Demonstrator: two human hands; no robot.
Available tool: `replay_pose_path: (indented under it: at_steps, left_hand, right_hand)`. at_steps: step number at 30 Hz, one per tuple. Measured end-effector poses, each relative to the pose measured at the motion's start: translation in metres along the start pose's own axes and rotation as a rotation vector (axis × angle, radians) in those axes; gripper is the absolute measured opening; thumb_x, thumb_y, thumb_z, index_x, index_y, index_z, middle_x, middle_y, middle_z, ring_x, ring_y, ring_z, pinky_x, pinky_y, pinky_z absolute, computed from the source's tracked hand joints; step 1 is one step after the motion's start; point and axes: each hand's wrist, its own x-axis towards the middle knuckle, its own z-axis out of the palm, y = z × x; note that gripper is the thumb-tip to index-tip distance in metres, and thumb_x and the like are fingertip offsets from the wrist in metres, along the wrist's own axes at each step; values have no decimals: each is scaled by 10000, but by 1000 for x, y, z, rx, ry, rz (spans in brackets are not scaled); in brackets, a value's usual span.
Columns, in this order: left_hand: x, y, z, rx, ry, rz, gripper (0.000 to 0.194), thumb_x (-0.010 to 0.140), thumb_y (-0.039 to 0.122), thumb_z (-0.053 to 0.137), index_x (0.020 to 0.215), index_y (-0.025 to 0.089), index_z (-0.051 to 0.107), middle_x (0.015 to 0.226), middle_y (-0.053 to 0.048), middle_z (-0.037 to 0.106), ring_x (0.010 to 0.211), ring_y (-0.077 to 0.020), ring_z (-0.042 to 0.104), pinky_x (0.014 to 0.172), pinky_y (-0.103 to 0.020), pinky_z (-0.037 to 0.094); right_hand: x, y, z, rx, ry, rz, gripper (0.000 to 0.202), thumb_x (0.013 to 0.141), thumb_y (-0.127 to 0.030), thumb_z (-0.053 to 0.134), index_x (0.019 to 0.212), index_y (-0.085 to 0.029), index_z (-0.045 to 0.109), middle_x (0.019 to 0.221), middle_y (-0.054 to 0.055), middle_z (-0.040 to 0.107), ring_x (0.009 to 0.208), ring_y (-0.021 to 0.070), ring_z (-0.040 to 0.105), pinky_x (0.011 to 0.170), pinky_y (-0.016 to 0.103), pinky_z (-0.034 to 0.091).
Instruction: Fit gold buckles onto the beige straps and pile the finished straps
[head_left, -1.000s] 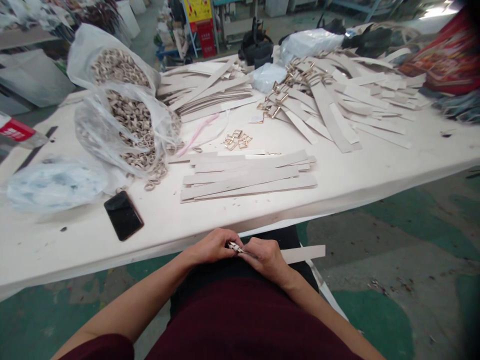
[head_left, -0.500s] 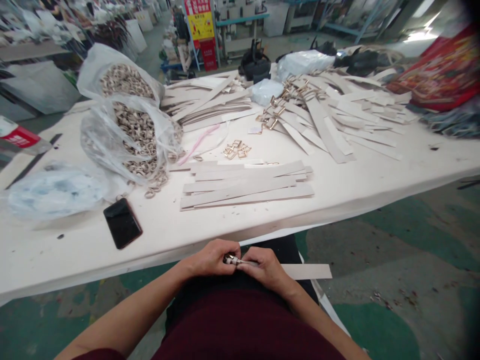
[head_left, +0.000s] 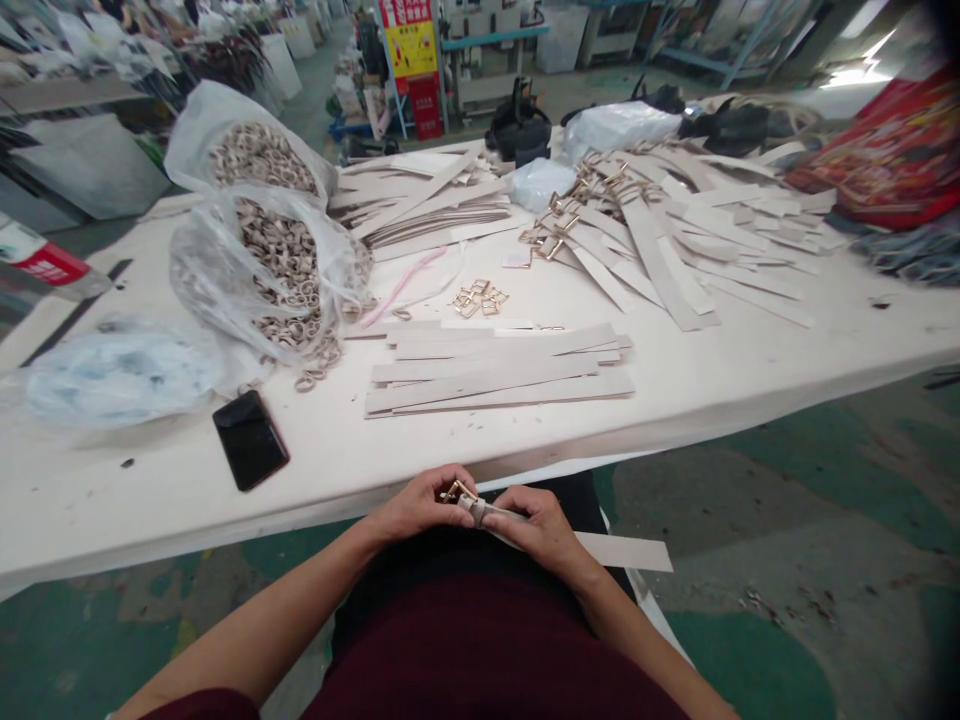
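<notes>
Low in front of the table edge, my left hand pinches the buckle end of a beige strap, with a gold buckle showing between its fingers. My right hand is closed on the same strap, just right of a small beige loop around it. The strap's flat tail sticks out to the right beyond my right wrist. On the table above my hands lie flat beige strips, and behind them a few loose gold buckles.
Plastic bags of small beige loops stand at left, near a black phone and a clear bag with bluish contents. Straps with buckles are heaped at the right. A red bag is at the far right.
The buckle now shows more clearly as my left fingers have shifted on it. The strap's tail has tilted slightly downward. The view has shifted a little.
</notes>
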Motion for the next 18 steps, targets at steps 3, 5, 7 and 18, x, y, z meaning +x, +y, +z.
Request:
replay_pose_path:
  at_steps: [3, 5, 7, 18]
  left_hand:
    - [-1, -1, -1, -37, 110, -15, 274, 711, 345, 691, 815, 107, 606, 703, -10, 610, 623, -103, 525, 605, -229, 421]
    - [-3, -2, -1, -44, 169, -23, 279, 723, 368, 672, 772, 101, 607, 674, -17, 612, 589, -102, 523, 582, -234, 432]
    - [-4, -3, -1, -37, 205, -16, 282, 727, 376, 665, 758, 104, 600, 664, -12, 605, 575, -96, 515, 569, -229, 433]
    - [-4, 23, 8, 738, 24, 268, 565, 678, 360, 721, 1202, 253, 538, 1237, -76, 443, 902, -168, 534, 755, -270, 469]
  right_hand:
    - [-1, 3, 0, 55, 16, 56, 245, 745, -395, 659, 668, -163, 665, 617, 0, 622, 579, 128, 529, 566, 228, 381]
    - [-2, 4, -1, 96, 12, 89, 255, 742, -404, 660, 665, -160, 662, 603, -4, 612, 570, 125, 517, 560, 228, 374]
    - [-2, 5, -1, 118, 10, 108, 259, 736, -408, 663, 665, -160, 661, 596, -7, 604, 567, 125, 508, 559, 230, 369]
    - [2, 10, 3, 411, -29, 251, 266, 690, -396, 702, 646, -153, 603, 558, -43, 531, 514, 84, 414, 523, 216, 308]
